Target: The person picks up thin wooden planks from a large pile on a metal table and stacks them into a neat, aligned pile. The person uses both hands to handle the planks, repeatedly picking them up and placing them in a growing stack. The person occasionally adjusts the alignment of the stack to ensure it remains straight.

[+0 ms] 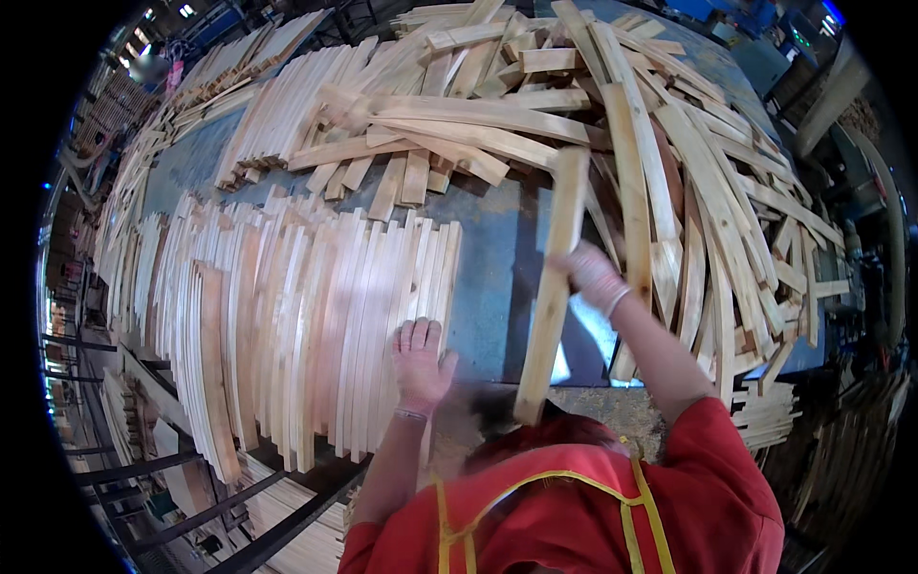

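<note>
My right hand (591, 272), in a thin pale glove, grips a long wooden slat (547, 325) around its middle. The slat stands out lengthwise from me, its near end close to my chest. My left hand (421, 364) lies flat with spread fingers on the right end of a row of slats (325, 316), which stand side by side across the table. A strip of bare blue tabletop (483, 316) shows between that row and the slat in my right hand.
A jumbled heap of slats (708, 201) covers the right and far side of the table. Another neat row (296, 96) lies at the far left. Dark metal bars (172, 469) run along the lower left, with more stacked wood (765, 416) below the table at right.
</note>
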`<state>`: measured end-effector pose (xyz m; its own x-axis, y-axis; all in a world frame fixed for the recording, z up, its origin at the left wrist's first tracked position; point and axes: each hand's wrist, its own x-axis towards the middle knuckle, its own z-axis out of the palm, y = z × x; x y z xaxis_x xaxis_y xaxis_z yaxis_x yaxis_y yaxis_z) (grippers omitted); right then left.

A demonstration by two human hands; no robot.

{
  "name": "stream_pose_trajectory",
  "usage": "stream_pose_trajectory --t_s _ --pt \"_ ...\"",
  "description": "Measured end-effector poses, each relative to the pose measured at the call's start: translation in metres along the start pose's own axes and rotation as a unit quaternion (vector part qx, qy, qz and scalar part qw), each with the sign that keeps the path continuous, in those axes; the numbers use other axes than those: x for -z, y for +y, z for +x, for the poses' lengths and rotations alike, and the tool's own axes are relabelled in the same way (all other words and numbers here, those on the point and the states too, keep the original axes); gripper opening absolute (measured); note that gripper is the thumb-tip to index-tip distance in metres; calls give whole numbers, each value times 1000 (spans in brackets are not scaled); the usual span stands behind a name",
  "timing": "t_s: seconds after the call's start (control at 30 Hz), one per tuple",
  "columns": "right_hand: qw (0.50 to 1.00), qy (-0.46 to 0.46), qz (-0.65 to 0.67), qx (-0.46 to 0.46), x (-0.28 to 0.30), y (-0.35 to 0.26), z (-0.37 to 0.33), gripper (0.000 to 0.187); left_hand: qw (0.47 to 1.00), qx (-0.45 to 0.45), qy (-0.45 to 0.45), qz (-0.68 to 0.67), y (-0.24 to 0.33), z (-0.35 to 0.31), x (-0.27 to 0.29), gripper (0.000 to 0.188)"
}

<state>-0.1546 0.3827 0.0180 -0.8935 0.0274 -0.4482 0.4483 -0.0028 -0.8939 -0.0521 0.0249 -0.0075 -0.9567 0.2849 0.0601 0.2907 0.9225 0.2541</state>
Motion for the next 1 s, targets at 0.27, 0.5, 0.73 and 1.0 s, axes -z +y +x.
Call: stream_pose_trajectory --t_s 0.27,0.5,0.73,1.0 --pt "947 -140 -282 67 -158 43 -43 53 994 -3 -63 92 30 -20 17 83" --pt "732 300 -601 114 -28 14 -55 89 987 12 -62 151 12 -28 -12 76" --pt "929 175 -304 122 -96 64 -117 90 998 0 -30 61 17 -21 17 62" --pt "808 -386 -360 260 -112 60 -90 55 994 -24 -58 88 38 0 17 75"
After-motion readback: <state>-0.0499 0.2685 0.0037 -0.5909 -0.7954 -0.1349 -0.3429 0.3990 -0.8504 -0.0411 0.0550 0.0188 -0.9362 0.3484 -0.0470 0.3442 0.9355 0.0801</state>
